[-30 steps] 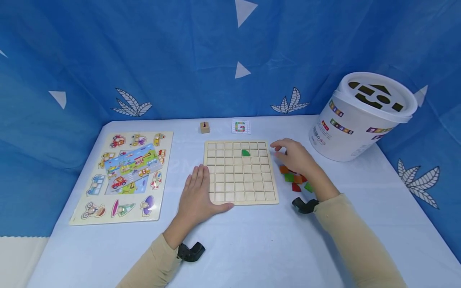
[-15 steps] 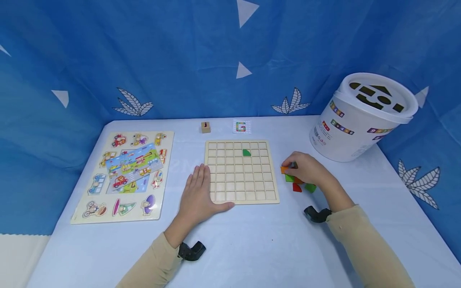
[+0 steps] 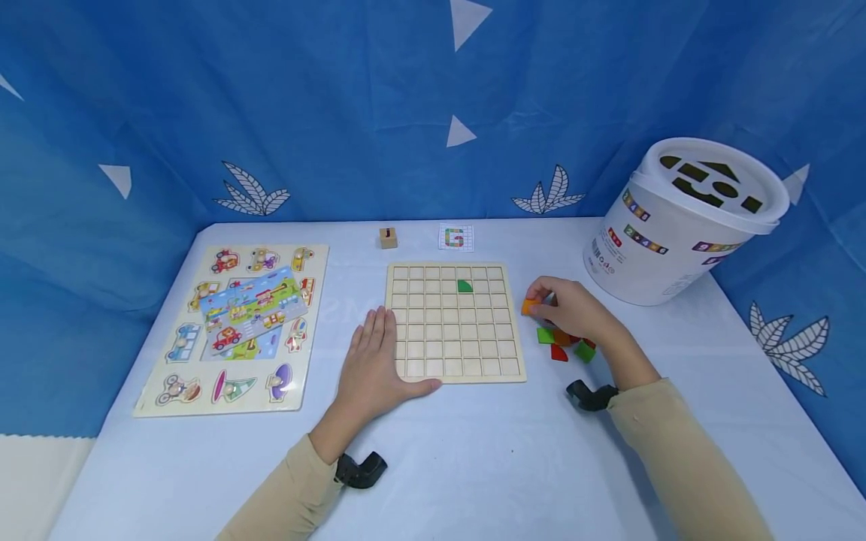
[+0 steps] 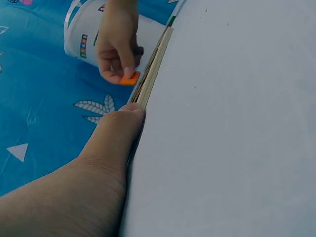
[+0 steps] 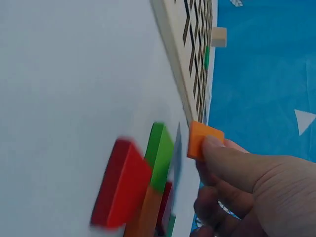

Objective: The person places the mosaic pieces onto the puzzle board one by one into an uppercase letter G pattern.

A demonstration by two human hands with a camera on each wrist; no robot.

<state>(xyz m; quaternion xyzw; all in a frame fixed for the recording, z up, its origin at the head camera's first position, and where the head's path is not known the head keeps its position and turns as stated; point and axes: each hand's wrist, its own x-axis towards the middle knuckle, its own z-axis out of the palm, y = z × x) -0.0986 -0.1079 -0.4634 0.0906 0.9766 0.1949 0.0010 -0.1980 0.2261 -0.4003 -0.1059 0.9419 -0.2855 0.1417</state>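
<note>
Head view: early going, by the look of it, with one green piece [image 3: 464,286] in the board [image 3: 449,332] at mid-frame, every other visible cell bare, and loose pieces [image 3: 561,338] lying right of centre. The right hand [image 3: 573,306] pinches an orange tile [image 3: 530,306] between thumb and fingertips, just right of the board, free end pointing frame-left. Partly covered, it seems square: no clear long axis. The left hand [image 3: 370,368], fingers straight, thumb spread, rests at the board's lower-left corner, gripping nothing.

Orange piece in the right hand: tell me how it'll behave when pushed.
The orange piece looks stiff, its straight edges unbent where the right hand pinches it. Its flat faces suggest it would slide rather than roll. Far smaller than the grid board, it is probably light.
</note>
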